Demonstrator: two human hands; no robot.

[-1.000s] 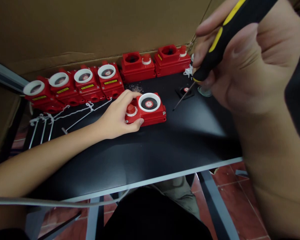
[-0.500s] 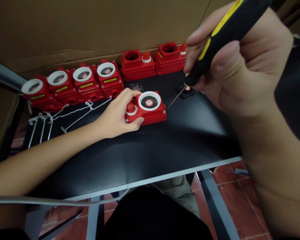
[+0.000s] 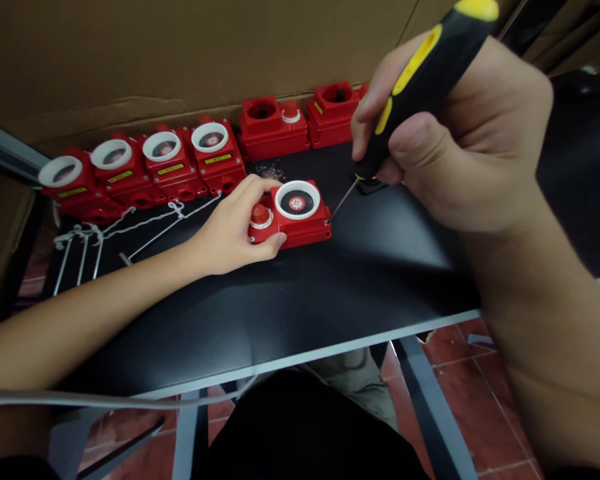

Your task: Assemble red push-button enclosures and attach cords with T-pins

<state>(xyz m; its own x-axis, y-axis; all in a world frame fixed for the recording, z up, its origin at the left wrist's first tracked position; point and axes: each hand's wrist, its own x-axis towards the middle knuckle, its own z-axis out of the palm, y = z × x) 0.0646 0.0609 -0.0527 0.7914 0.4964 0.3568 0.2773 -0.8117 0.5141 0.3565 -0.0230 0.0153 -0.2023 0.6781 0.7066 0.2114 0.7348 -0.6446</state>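
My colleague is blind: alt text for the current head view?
Right hand holds a screwdriver, its tip at a corner of a red box gripped by the left hand on a black table. Six more red boxes sit behind.

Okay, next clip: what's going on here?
A person's left hand grips a red box with a white ring on top, on a black table. The right hand holds a black-and-yellow screwdriver, its tip at the box's right-hand end; whether it is turning can't be told. Behind stand four more ringed boxes and, to their right, two boxes without white rings.
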